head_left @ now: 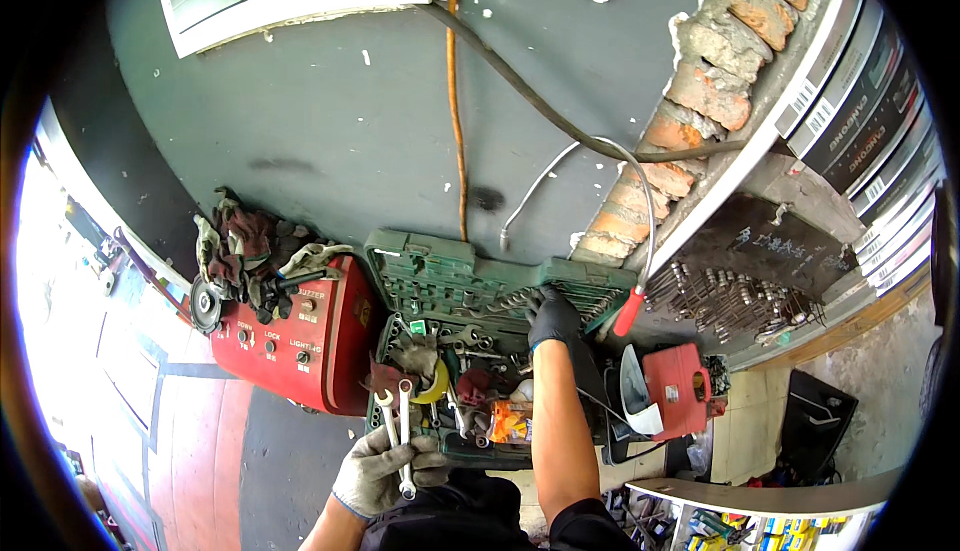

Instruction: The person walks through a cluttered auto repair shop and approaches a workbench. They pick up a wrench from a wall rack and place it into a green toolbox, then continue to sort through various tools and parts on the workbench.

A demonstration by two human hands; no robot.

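Note:
My left hand (378, 471), in a grey work glove, is closed around two silver combination wrenches (405, 421), their ends pointing up side by side. Out ahead, my right hand (552, 319), in a black glove, reaches to the raised lid of a green tool case (425, 251). Its fingers bend in against a row of wrenches (598, 303) set in that lid; whatever they grip is hidden. Below the lid, the case's lower half holds loose wrenches, sockets, a crumpled glove (415, 359), a yellow round item (432, 387) and an orange packet (510, 421).
Left of the case stands a red box with knobs (290, 346), topped by piled gloves (245, 246). A red-handled flexible rod (630, 311) leans at the lid's right. Further right are a red plastic case (675, 391), a rack of metal bits (740, 301) and shelved boxes (870, 121).

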